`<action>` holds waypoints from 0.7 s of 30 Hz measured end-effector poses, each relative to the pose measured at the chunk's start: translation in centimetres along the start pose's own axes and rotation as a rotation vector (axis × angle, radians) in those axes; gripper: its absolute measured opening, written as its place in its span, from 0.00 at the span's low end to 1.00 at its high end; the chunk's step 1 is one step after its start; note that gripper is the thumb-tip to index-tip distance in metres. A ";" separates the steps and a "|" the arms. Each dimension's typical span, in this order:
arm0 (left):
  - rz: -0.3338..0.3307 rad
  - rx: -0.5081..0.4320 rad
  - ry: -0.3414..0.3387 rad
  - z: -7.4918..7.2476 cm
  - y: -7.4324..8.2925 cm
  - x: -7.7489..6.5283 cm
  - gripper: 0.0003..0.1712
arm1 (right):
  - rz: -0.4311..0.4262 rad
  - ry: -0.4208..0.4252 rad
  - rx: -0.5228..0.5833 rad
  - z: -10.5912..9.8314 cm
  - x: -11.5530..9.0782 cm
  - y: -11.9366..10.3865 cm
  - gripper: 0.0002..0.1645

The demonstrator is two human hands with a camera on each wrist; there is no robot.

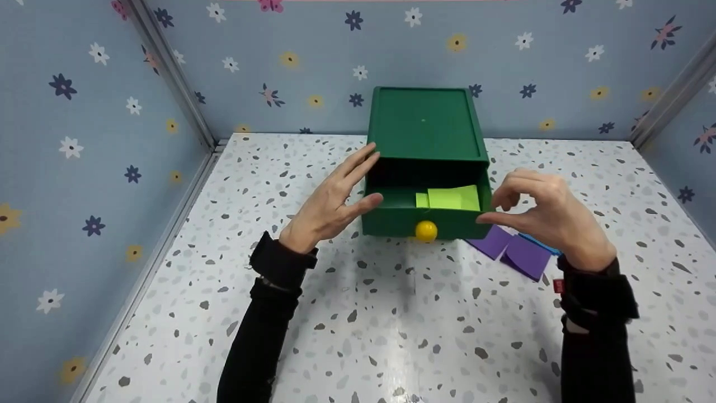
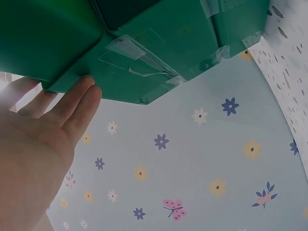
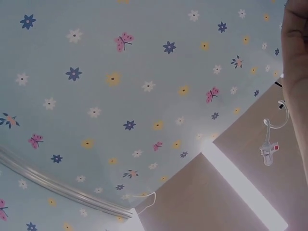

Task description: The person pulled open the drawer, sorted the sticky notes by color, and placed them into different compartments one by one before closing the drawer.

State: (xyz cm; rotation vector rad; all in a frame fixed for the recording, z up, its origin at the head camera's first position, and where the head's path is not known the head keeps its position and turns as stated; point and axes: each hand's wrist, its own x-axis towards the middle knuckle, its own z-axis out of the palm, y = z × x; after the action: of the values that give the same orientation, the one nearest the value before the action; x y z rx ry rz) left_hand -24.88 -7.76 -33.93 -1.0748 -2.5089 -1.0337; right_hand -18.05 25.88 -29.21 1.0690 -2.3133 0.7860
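Observation:
A green drawer box (image 1: 422, 123) stands on the table with its drawer (image 1: 386, 221) pulled out toward me. Yellow-green paper notes (image 1: 453, 197) lie in the drawer's right part, and a yellow round knob (image 1: 426, 231) sits on its front. My left hand (image 1: 335, 196) is at the box's left side, fingers straight, fingertips right at the casing's front edge; the left wrist view shows two fingers against the green wall. At the drawer's right front corner is my right hand (image 1: 540, 210), thumb stretched over the corner and fingers loosely bent beside the wall.
Purple paper notes (image 1: 526, 256) lie on the speckled table (image 1: 358, 324) right of the drawer, with a blue item (image 1: 540, 243) partly beneath them. Flowered wall panels (image 1: 335, 67) rise behind and at both sides. Clear tape (image 2: 139, 57) crosses the box's side.

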 end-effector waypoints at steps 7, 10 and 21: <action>0.004 -0.020 0.026 0.2 0.1 0.1 0.41 | 0.026 0.011 -0.036 0.5 0.1 0.6 0.11; 0.007 -0.023 0.033 0.2 0.1 0.1 0.39 | 0.018 0.033 -0.031 0.7 0.2 0.8 0.12; 0.053 0.016 0.062 0.3 -0.2 0.2 0.34 | 0.053 0.058 -0.067 1.2 0.3 1.2 0.11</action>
State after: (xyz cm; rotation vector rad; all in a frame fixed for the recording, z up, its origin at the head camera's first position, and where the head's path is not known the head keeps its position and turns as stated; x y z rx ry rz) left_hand -25.17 -7.55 -34.15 -1.0821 -2.4225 -1.0142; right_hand -19.42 25.60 -30.25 0.9473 -2.3106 0.7440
